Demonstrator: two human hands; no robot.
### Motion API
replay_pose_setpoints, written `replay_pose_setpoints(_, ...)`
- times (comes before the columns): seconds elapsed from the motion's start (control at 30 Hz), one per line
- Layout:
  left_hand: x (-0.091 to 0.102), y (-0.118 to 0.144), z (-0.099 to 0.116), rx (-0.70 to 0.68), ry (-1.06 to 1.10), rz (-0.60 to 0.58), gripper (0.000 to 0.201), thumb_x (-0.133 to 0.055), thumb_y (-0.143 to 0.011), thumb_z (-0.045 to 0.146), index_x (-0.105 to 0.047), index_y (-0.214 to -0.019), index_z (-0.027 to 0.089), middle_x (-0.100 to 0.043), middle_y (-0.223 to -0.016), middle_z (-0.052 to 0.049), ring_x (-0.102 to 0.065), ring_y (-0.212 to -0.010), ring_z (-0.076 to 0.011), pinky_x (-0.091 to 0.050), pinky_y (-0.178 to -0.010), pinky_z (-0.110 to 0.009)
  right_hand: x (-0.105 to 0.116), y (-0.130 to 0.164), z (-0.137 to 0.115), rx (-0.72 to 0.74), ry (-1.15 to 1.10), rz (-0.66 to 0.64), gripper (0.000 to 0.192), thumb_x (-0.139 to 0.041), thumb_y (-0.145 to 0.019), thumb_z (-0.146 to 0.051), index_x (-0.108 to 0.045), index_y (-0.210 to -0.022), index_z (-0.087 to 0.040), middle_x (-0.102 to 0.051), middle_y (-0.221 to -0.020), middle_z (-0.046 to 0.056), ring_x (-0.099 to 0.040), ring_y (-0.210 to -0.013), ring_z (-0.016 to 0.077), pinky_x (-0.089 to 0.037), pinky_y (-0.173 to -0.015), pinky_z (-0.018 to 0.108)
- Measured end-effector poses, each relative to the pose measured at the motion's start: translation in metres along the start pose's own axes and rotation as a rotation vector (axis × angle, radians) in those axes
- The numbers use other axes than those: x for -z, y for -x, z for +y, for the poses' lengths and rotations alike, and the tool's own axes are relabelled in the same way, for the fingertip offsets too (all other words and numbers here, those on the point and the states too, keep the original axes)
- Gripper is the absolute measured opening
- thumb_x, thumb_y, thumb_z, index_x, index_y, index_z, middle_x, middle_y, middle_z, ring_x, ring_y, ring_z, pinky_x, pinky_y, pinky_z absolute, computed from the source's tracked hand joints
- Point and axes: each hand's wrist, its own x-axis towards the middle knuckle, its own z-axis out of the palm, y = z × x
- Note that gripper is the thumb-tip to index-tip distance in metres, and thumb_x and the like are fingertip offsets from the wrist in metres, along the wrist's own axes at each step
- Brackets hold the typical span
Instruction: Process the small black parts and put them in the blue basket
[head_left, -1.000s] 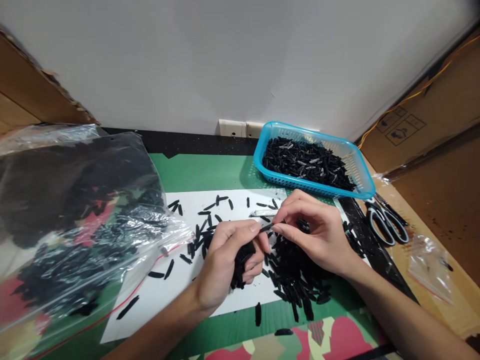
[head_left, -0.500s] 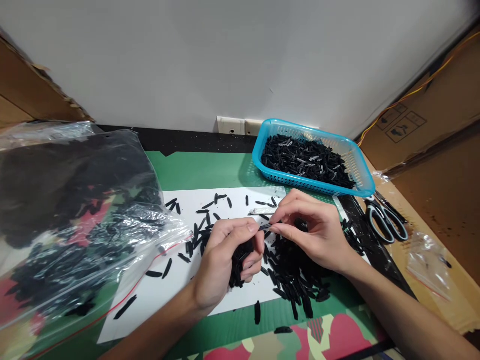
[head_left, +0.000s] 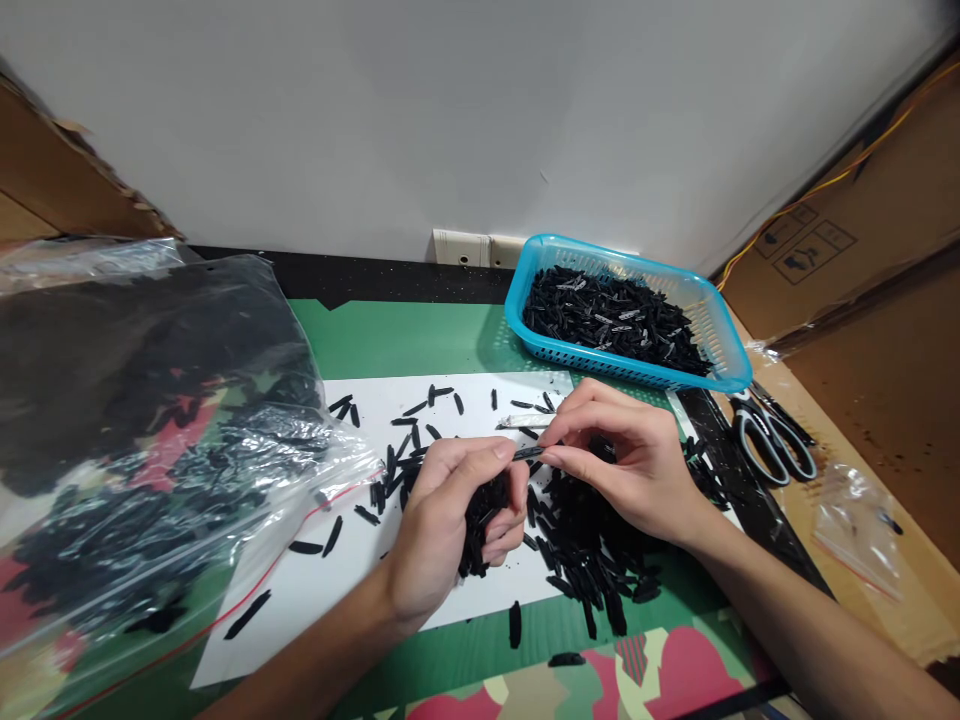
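Left hand (head_left: 450, 525) is curled shut around a bunch of black strips (head_left: 480, 520), thumb up top. Right hand (head_left: 630, 465) has its grip pressed together on a single black strip (head_left: 529, 453), pinching it between thumb and forefinger right where the two hands meet, over the middle of the white paper sheet (head_left: 300, 590). Can't tell whether the left thumb is also touching that strip.

Under and beside the right hand there's a loose pile of black strips (head_left: 592, 550) on the paper, spilling toward the near edge of the worktop, with more scattered singles up toward the far edge of the sheet. A pale little strip (head_left: 525, 421) lies just past the fingertips.

Far right corner area: blue plastic basket (head_left: 716, 335) full of the same black bits. Scissors (head_left: 772, 440) sit just beside it on the right edge, and a small clear bag (head_left: 855, 525) near those. Big clear plastic bag (head_left: 150, 430) stuffed with black pieces takes up the left side of the green mat (head_left: 405, 340).
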Motion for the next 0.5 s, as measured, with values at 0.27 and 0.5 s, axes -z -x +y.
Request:
replay_pose_setpoints(0.27,-0.004,0.0,-0.005,0.007,0.025,-0.017,0.044,-0.055,-0.099,0.044,-0.062,-0.065,0.015,-0.038,-0.046,0.005,-0.036,-0.038,-0.007,-0.029,-0.039,-0.017,0.013,-0.005,-0.004,0.163,0.28,0.119,0.005,-0.07,-0.097,-0.02,-0.072,-0.093,-0.022,-0.063,-0.094,0.005,-0.059,-0.079,0.0179,-0.049,-0.069,0.034)
replay_pose_setpoints(0.5,-0.003,0.001,-0.008,0.005,0.005,-0.033,0.043,-0.056,-0.096,0.045,-0.06,-0.065,0.016,-0.04,-0.048,0.005,-0.036,-0.038,-0.007,-0.027,-0.037,-0.017,0.032,-0.041,0.02,0.158,0.666,0.551,0.036,-0.077,-0.093,-0.03,-0.067,-0.128,-0.027,-0.07,-0.096,0.002,-0.06,-0.082,0.0217,-0.048,-0.084,0.041)
